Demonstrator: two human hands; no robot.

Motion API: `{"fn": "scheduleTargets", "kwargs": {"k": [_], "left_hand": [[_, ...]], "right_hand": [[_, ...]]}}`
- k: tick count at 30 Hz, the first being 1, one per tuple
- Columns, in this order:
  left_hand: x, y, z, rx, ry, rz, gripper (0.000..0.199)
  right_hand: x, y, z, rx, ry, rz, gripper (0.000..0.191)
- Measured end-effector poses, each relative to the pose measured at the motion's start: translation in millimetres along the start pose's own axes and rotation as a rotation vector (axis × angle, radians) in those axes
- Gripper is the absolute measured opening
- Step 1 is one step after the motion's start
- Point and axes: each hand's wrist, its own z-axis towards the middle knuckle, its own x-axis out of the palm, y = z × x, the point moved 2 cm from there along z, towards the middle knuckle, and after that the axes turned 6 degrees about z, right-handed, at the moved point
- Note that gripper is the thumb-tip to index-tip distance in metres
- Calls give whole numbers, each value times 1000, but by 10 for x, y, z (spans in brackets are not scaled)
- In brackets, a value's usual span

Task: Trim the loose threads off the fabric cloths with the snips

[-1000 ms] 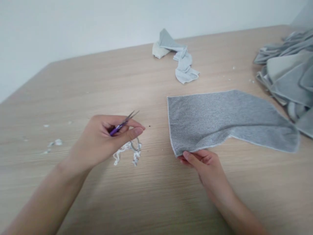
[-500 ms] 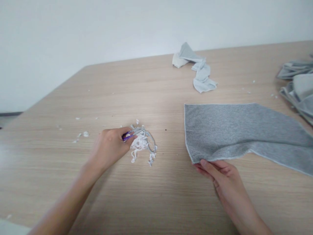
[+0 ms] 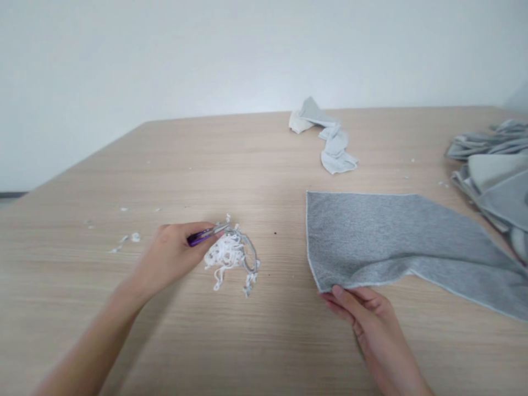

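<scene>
A heather-grey fabric panel [image 3: 363, 231] with a pale edging lies on the wood-grain surface [image 3: 268, 341], just beyond the right hand [image 3: 369, 322] and spreading away to its right. That hand pinches the panel's near left corner, thumb on top and fingers tucked underneath. The cloth looks light, soft and limp, likely to fold wherever it is unsupported, as in the shallow crease running rightward from the grip; it seems neither slippery nor fragile. Such cloth is probably best held by a corner or along the edging, between thumb and fingertips. Its long axis runs left to right, sloping slightly nearer at the right; the straight, squared end faces the left hand [image 3: 181, 247], while the other end tapers and leaves the view to the right of the right hand. The left hand, well apart from the panel, pinches purple-handled thread snips [image 3: 202, 236], their tips pointing rightward over a tangle of white thread trimmings [image 3: 226, 253] just beside its fingertips. Whether the blades meet is too small to tell.
</scene>
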Motion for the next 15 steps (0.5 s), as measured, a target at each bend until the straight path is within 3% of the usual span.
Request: {"fn": "scheduleTargets", "kwargs": {"k": [4,15], "left_hand": [[-8,-64,8,60,-48,18,33],[146,-291,-105,121,37,-138,38]], "right_hand": [[38,15,-4,4,25,13,25],[117,32,-85,-1,-14,64,30]]}}
